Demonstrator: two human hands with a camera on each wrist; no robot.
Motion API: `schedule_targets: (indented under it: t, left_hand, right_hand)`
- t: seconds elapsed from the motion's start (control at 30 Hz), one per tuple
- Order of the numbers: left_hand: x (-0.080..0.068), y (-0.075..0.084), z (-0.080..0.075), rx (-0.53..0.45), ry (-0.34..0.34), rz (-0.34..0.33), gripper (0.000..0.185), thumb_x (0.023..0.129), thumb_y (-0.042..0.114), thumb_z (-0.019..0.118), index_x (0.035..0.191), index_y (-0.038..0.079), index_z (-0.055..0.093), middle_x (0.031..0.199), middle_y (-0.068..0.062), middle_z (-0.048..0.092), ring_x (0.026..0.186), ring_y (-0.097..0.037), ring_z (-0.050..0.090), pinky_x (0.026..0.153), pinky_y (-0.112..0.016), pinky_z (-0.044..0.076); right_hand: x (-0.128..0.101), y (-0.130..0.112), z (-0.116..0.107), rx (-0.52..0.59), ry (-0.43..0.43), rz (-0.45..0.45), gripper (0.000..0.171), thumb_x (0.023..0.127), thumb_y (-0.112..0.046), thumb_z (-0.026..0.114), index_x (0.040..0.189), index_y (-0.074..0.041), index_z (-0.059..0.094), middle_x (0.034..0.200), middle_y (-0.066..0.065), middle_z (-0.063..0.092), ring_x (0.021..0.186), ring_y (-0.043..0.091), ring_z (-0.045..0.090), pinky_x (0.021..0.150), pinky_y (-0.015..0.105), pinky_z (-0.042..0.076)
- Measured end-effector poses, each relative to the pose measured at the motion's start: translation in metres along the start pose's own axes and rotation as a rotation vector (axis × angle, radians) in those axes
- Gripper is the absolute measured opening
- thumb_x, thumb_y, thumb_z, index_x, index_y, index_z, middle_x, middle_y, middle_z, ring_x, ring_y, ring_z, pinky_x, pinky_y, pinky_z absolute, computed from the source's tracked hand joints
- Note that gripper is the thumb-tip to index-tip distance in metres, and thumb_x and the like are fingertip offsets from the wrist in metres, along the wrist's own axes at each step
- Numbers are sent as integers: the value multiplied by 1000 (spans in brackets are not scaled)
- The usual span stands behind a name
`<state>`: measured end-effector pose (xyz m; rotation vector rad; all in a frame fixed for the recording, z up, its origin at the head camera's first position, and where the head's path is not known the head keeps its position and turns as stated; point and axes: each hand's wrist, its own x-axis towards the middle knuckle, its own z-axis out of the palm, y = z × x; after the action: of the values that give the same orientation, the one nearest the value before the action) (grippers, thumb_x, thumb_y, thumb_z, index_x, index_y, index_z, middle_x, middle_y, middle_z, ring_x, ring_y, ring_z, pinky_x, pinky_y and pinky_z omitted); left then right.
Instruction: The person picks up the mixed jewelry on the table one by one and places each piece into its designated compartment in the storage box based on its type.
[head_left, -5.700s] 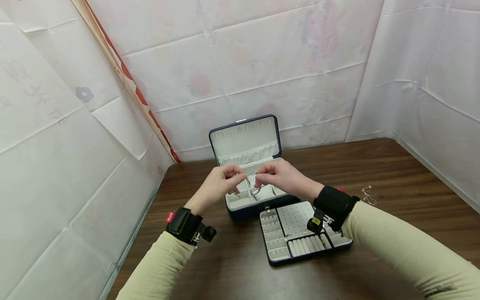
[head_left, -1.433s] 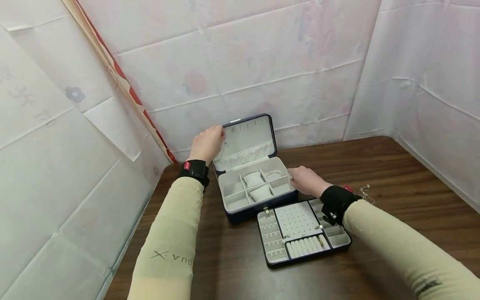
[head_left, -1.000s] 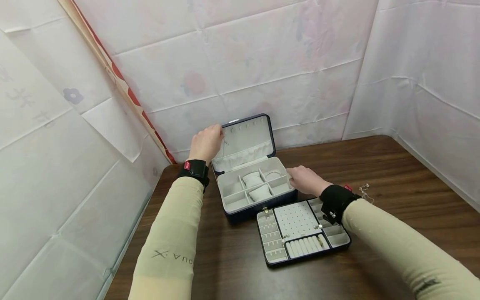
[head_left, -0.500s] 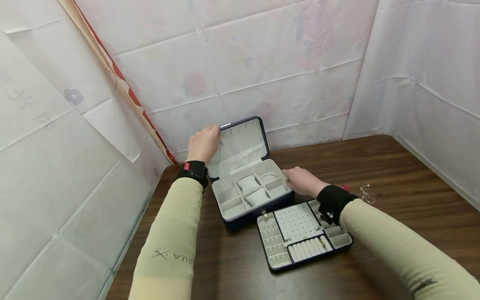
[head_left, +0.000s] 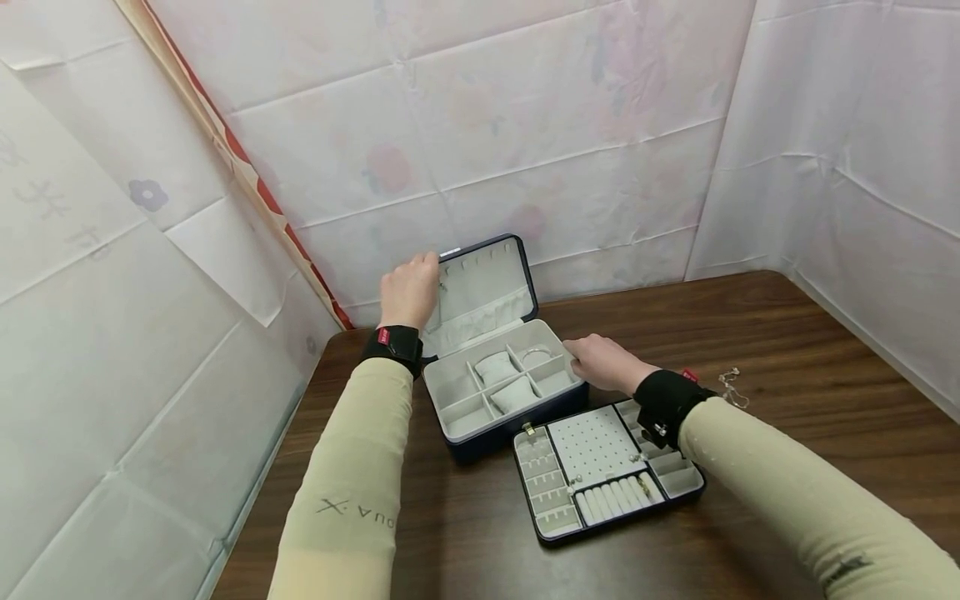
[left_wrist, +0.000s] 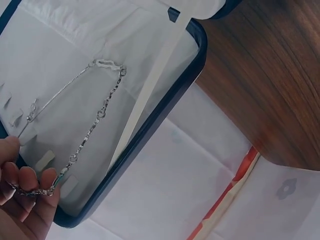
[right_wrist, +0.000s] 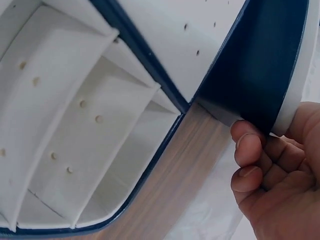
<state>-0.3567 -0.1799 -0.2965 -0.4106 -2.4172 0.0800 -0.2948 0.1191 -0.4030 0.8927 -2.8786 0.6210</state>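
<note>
A navy jewellery box [head_left: 480, 440] stands with its lid up on the table. At the lid's upper left corner is my left hand [head_left: 408, 290]; its fingers [left_wrist: 29, 177] hold a silver chain necklace [left_wrist: 90, 132] beside the small white hooks [left_wrist: 46, 160]. The necklace hangs in a loop against the white lining [left_wrist: 50, 55]. On the box's right side, my right hand [head_left: 606, 363] grips the wall, thumb at the pale rim and curled fingers [right_wrist: 248, 150] against the navy side. Two white cushions [head_left: 514, 394] and a bracelet [head_left: 536, 356] lie in the compartments.
In front of the box lies a navy-edged jewellery tray [head_left: 592, 442] with ring rolls and several small pieces of jewellery. Another silver chain [head_left: 733, 387] rests on the wooden table [head_left: 810, 350] at right. White sheeting [head_left: 480, 125] hangs behind and at both sides.
Earlier both hands held the necklace over the box; then the left went to the lid and the right to the side wall. Within the last second the box shifted slightly left and nearer.
</note>
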Motion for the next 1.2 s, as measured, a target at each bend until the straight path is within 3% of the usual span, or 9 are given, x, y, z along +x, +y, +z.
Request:
schedule_targets:
  t: [0.33,0.57,0.7,0.83,1.0,1.2]
  left_hand:
    - [1,4,1,-23,-24,-94,23,99,-4,51,77,4,49,60,-12,52,51,-32,56,47,-43,42]
    - [2,5,2,-12,-51,-126,23,97,-4,52,77,6,47,58,-9,49,50,-30,54,46,-40,38]
    - [2,4,2,3,-61,-119,20,97,-4,52,80,5,49,57,-9,50,50,-29,53,46,-39,37]
    - [0,2,1,23,-43,-94,15,98,-4,51,85,2,55,59,-12,56,52,-32,58,47,-43,43]
    - [-4,-2,2,45,-36,-76,21,103,-1,47,87,0,60,64,-17,63,56,-36,63,49,-47,50]
    - [-6,-4,2,43,-27,-62,23,104,3,48,87,-1,62,63,-17,63,55,-36,62,47,-46,48]
  right_hand:
    - [0,0,-1,14,-2,3,18,95,3,56,110,3,67,91,14,71,68,17,55,64,32,46]
    - [0,0,-1,22,-4,-1,21,95,4,55,112,4,67,92,14,72,68,17,55,63,32,46]
    - [1,-1,-1,24,-4,0,22,95,4,55,113,4,68,94,15,72,69,17,57,64,33,47]
    - [2,-1,-1,18,-4,-1,22,94,3,55,113,4,68,95,15,73,69,17,56,64,33,47]
    - [2,-1,0,20,-10,6,24,94,3,56,115,4,67,95,15,73,69,17,56,64,33,47]
    - [3,1,1,17,-12,14,23,94,3,56,115,4,68,97,15,73,70,18,58,65,34,49]
